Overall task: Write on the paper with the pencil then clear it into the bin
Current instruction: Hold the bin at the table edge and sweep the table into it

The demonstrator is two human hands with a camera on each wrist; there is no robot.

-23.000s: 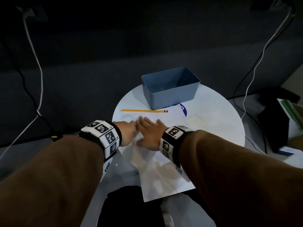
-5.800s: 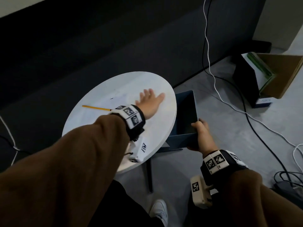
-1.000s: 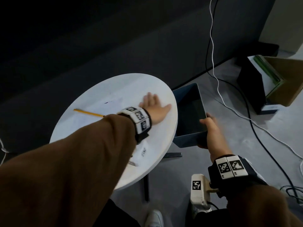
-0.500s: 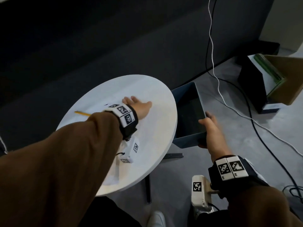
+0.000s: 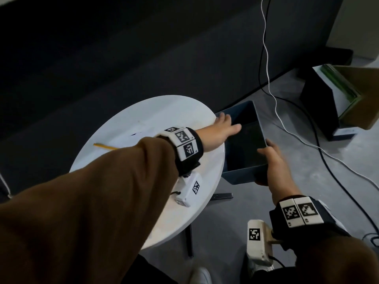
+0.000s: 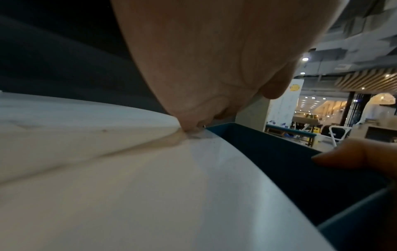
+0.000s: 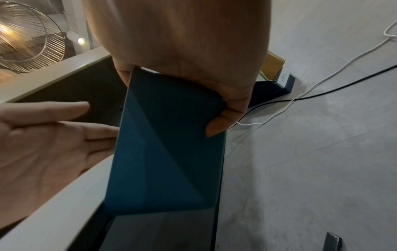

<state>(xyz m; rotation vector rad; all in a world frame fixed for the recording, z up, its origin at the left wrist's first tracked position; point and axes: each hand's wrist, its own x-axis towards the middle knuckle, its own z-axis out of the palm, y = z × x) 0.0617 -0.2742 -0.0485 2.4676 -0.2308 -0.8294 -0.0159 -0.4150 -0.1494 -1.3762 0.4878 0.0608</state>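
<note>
While the right hand [image 5: 272,162] grips the bin [image 5: 244,144] below the table [image 5: 143,119] edge, the left hand [image 5: 221,130], fingers spread flat, reaches over it; pencil [image 5: 104,147] lies far left. Risk: a tilted bin misses swept debris.

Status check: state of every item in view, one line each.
bin: held beside the table edge, off the tabletop, opening up; contents too dark to tell.
right hand: grips the bin's near corner.
left hand: fingers straight, reaching past the table edge over the bin.
pencil: lying flat on the table, untouched.
paper: lying flat on the table, partly under the left arm.
table: upright.
</note>
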